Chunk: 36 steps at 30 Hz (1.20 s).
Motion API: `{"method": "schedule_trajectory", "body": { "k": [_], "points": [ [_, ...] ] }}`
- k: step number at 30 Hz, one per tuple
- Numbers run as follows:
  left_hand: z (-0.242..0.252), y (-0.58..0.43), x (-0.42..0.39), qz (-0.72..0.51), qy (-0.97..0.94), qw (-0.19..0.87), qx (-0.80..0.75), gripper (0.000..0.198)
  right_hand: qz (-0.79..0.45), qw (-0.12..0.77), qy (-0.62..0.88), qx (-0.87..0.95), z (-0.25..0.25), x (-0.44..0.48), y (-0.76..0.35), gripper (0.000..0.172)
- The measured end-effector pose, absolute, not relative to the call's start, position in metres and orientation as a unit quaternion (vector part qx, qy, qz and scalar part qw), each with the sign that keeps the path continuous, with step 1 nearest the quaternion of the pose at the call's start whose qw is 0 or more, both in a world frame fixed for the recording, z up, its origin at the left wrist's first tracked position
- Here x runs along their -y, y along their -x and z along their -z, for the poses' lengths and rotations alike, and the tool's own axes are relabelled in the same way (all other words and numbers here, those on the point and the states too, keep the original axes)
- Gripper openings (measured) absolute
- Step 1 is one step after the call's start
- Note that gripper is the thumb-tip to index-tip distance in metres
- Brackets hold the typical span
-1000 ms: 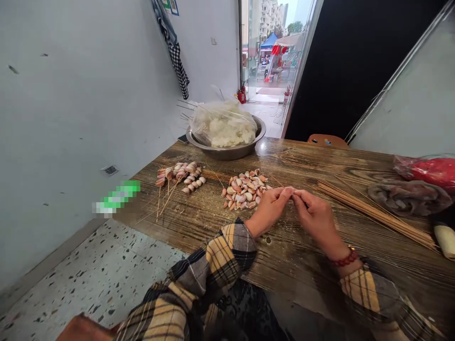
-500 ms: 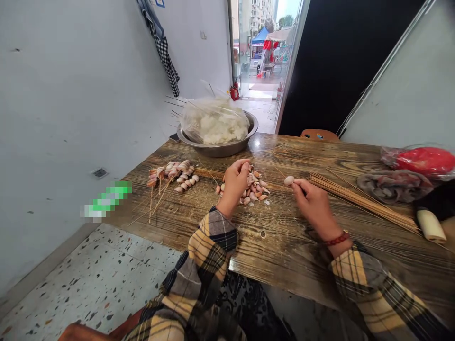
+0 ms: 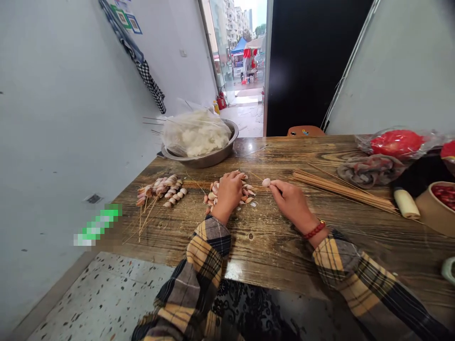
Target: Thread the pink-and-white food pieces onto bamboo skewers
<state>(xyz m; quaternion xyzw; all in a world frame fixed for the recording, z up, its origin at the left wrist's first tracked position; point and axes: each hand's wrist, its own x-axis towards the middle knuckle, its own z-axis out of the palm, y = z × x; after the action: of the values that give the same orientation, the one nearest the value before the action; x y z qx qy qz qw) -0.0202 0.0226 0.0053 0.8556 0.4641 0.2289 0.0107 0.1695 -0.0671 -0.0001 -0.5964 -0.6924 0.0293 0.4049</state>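
Loose garlic cloves [image 3: 248, 193] lie in a pile on the wooden table, partly covered by my left hand [image 3: 229, 192]. That hand rests palm down over the pile with loosely bent fingers, open; its fingertips are partly hidden. My right hand [image 3: 289, 196] is closed in a pinch on a thin bamboo skewer [image 3: 255, 176], just behind a garlic clove [image 3: 266, 182] threaded on it. The skewer's tip points up and left, toward the pile. Left of the pile lie several skewers strung with garlic cloves [image 3: 170, 184], their bare ends toward me.
A metal basin [image 3: 202, 161] with a plastic bag of whitish material [image 3: 199, 135] stands at the back left. Loose bamboo skewers [image 3: 341, 189] lie to the right. Beyond them are a crumpled cloth [image 3: 371, 169], a red wrapped bundle [image 3: 398, 142] and a tan container of red pieces [image 3: 435, 208].
My left hand has lowered onto the pile, its fingers spreading from a raised pinch. My right hand still holds the skewer with its clove. The whole view has turned rightward.
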Motion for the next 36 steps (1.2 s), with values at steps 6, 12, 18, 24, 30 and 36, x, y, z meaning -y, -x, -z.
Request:
{"method": "schedule_trajectory", "body": {
  "k": [6, 12, 18, 24, 30, 36],
  "points": [
    [-0.002, 0.01, -0.028, -0.161, -0.872, -0.02, -0.461, 0.032, -0.039, 0.394, 0.6, 0.695, -0.003, 0.067, -0.169, 0.028],
    [-0.003, 0.001, -0.036, -0.182, -0.863, -0.053, -0.469, 0.034, -0.033, 0.397, 0.612, 0.684, -0.004, 0.067, -0.17, 0.028],
    [-0.004, -0.005, -0.047, -0.106, -0.883, -0.03, -0.457, 0.024, -0.034, 0.394, 0.609, 0.687, -0.001, 0.065, -0.171, 0.026],
    [-0.004, -0.006, -0.047, -0.188, -0.859, 0.037, -0.474, 0.02, -0.042, 0.393, 0.608, 0.689, 0.001, 0.064, -0.172, 0.026],
    [-0.021, 0.004, -0.032, -0.425, -0.645, 0.465, -0.432, 0.024, -0.047, 0.445, 0.583, 0.679, -0.001, 0.066, -0.168, 0.024],
    [-0.043, 0.002, -0.003, -0.421, -0.523, 0.688, -0.277, 0.034, -0.064, 0.507, 0.572, 0.641, -0.013, 0.069, -0.165, 0.023]
  ]
}}
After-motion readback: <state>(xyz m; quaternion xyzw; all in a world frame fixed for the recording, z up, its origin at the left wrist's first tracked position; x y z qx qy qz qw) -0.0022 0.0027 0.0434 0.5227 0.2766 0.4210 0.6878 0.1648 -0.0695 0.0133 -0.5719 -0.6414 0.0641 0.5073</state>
